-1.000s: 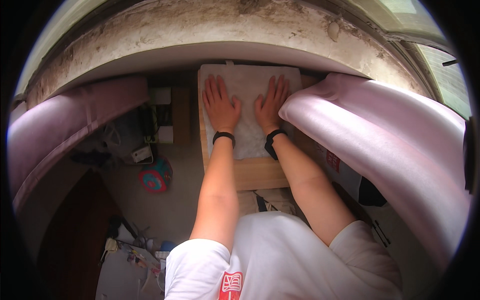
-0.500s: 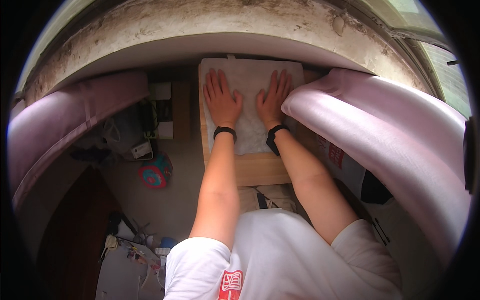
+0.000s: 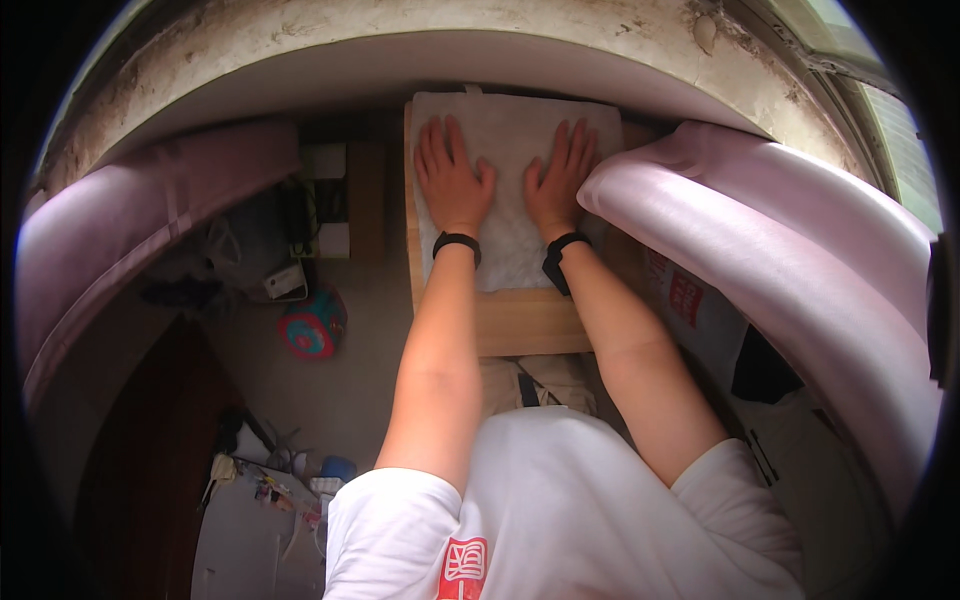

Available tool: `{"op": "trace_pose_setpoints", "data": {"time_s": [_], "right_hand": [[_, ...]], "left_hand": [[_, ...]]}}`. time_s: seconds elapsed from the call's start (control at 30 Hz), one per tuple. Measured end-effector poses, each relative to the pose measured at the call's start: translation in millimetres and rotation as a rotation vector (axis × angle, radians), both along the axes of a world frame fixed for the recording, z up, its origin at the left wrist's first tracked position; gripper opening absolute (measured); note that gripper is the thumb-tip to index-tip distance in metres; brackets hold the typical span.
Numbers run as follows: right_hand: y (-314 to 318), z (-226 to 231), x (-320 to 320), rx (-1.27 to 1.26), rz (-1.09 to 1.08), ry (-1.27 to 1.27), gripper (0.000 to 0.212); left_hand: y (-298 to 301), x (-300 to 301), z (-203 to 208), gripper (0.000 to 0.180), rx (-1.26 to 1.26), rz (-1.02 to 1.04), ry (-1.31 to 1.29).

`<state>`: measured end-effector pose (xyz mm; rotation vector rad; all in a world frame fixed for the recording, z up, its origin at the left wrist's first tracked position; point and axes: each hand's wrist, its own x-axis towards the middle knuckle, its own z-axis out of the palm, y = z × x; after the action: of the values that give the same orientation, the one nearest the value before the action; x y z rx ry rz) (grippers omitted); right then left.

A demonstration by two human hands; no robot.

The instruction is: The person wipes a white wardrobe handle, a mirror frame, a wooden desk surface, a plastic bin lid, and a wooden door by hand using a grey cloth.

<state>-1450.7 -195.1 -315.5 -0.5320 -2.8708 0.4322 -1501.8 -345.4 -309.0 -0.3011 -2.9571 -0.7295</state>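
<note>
A pale grey, soft-looking square cloth or pad point(image 3: 510, 245) lies flat on a light wooden surface point(image 3: 530, 325), which shows along the near and left sides. On the pad's left half rests my left hand point(image 3: 455, 185), palm down with fingers stretched forward and thumb apart. My right hand point(image 3: 562, 180) lies likewise on the right half, partly beside the fold of a pink curtain. Neither hand grips anything. A black band circles each wrist. The palms and whatever is under them are hidden.
Shiny pink curtains hang at the right point(image 3: 760, 240) and left. A stained ledge point(image 3: 400, 60) curves across the far side. On the floor at left are a red and teal round thing point(image 3: 313, 325) and bags. A cluttered white table point(image 3: 240, 540) stands at lower left.
The whole view has shifted slightly, so the pad and hands sit a little higher and further right. Both hands keep nearly the same places on the pad.
</note>
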Motion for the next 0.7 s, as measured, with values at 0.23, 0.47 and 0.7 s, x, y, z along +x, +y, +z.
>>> {"op": "trace_pose_setpoints", "data": {"time_s": [0.23, 0.47, 0.7], "right_hand": [[1, -4, 2, -0.005, 0.002, -0.030, 0.078], [1, -7, 4, -0.026, 0.016, 0.014, 0.074], [5, -17, 2, -0.020, 0.011, 0.041, 0.073]], "left_hand": [[0, 2, -3, 0.075, -0.002, 0.004, -0.004], [-1, 4, -7, 0.075, -0.012, -0.004, 0.016], [0, 1, -13, 0.070, -0.048, -0.027, 0.132]]}}
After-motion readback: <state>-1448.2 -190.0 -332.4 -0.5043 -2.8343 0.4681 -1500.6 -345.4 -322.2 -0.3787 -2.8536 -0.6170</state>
